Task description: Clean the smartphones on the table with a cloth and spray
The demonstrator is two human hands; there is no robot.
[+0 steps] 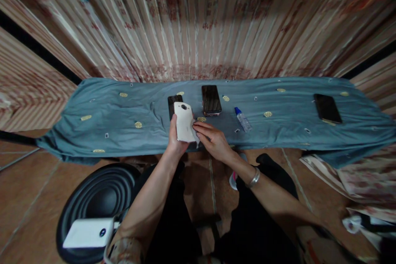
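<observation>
My left hand (177, 140) is closed around the lower left of a white phone (184, 121), its back with a round camera turned up. At the phone's right edge, my right hand (213, 138) pinches a thin pale cloth (195, 133) against it. Part of the cloth is hidden by the fingers. Behind the white phone, a dark phone (175, 100) lies on the table, partly covered from view. A stack of dark phones (211, 100) rests just beyond my right hand. To the right lies a small clear bottle (244, 121) with a blue cap.
A blue-green patterned cloth (148, 103) covers the narrow table. Another dark phone (327, 108) lies at its right end. Striped curtains (192, 24) hang behind. A round black stool (74, 198) at lower left bears a white power bank (88, 233) with a cable.
</observation>
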